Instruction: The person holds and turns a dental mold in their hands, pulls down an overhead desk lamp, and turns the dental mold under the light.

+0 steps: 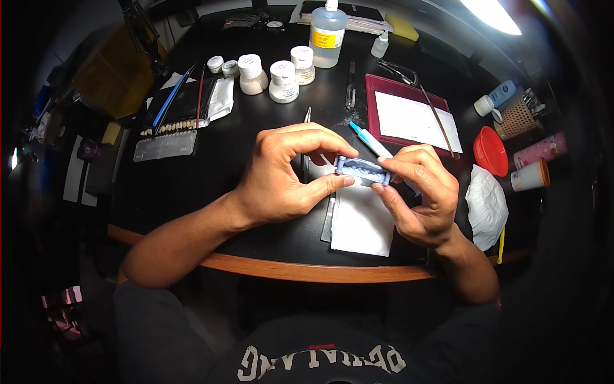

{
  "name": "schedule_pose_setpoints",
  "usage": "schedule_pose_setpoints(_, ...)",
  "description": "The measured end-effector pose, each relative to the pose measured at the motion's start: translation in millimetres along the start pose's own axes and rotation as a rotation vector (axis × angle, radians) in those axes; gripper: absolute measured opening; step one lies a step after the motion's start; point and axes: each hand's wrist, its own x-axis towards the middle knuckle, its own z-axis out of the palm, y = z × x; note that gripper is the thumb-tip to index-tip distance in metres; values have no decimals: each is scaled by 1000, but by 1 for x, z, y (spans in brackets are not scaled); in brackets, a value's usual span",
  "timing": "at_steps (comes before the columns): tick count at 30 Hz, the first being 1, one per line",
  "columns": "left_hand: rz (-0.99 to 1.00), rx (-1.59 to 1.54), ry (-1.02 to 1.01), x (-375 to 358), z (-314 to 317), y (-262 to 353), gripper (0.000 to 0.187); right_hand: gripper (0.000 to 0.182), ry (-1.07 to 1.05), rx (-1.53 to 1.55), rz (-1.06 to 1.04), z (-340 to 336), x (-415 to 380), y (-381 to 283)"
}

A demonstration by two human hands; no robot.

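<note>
Across the black desk [169,182], which fills most of the view, both your forearms come in from the near edge. Your left hand [284,169] grips one end of a blue-grey dental model [362,170], index fingertip above, thumb below. Your right hand [423,195] pinches the other end likewise, index fingertip on top, thumb underneath. Model position: between your two hands, raised over a white paper [362,224], with a row of tooth shapes visible along it.

Containers, in descending size. Beyond your right hand: a dark red tray [373,96], bearing a white sheet [409,118] and a brush [436,121] laid across it. At the far side stands a large bottle [327,48], yellow label, clear liquid apparent. Far to your right, a perforated holder [513,120] carries upright tools; near it sits a red bowl [490,152], contents not readable. Beyond your left hand, three white-lidded jars [283,86] stand grouped, lids on; the leftmost shows a cream-coloured fill. Beside the large bottle: a small dropper bottle [380,46], fill unclear. Left of the jars: two small pots [215,64], lidded, contents hidden.

Just beyond your right hand's fingers lies a blue-tipped syringe [368,139], partly covered by that hand.
</note>
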Motion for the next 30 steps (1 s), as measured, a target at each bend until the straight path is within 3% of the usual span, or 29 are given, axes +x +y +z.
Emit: schedule_pose_setpoints(30,112,81,-38,0,1,0,31,35,-28,30,18,3,-1,-2)
